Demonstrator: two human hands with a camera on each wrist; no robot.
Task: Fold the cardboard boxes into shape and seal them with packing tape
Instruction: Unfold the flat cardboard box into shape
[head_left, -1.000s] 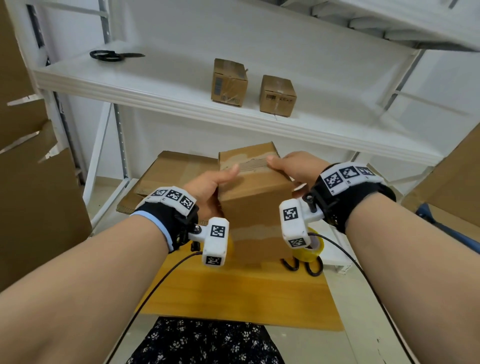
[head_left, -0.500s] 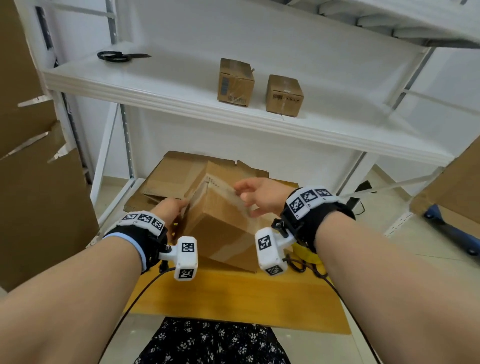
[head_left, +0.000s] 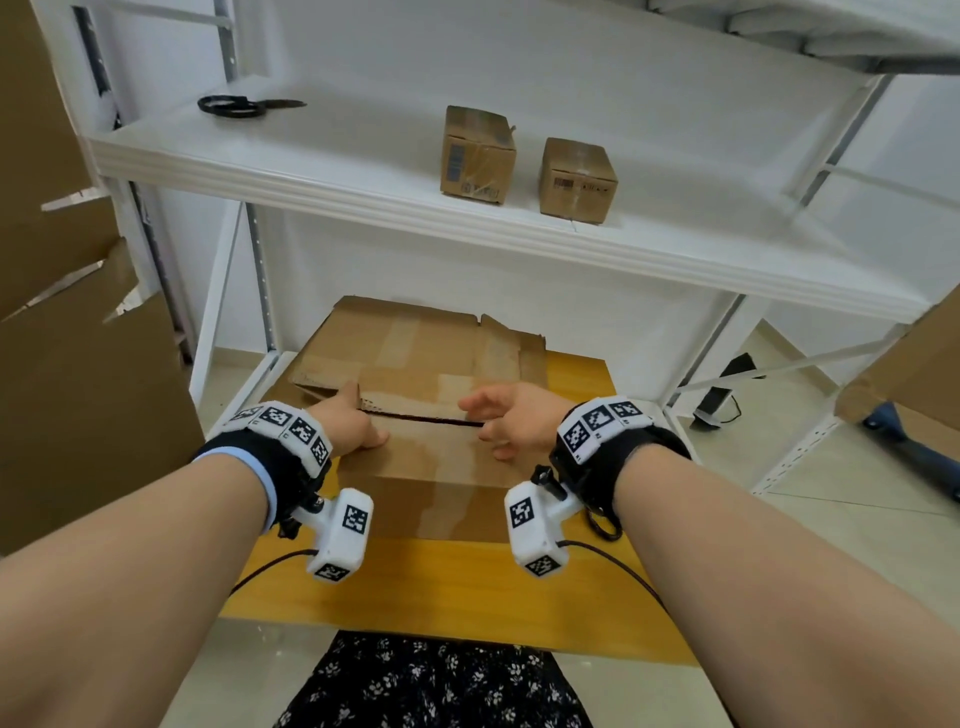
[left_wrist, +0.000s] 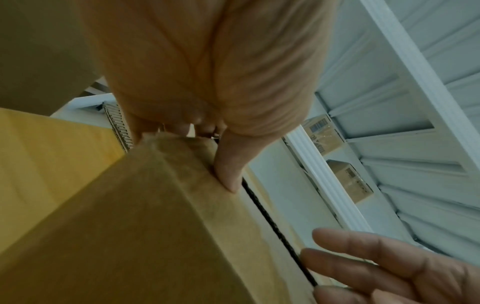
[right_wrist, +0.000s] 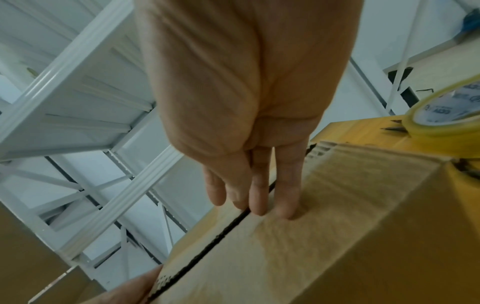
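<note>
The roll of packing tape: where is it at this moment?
Only the right wrist view shows the yellow roll of packing tape: it lies on the wooden table, just past the right-hand corner of the cardboard box, beside the right hand.

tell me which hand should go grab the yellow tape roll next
Probably the right hand: the yellow roll of packing tape sits on its side of the brown cardboard box, and its straight fingers only rest near the flap seam. The left hand grips the box's far corner, steadying it.

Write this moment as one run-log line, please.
box on table | top seam untaped | left hand grips edge | right hand fingers on seam
</note>
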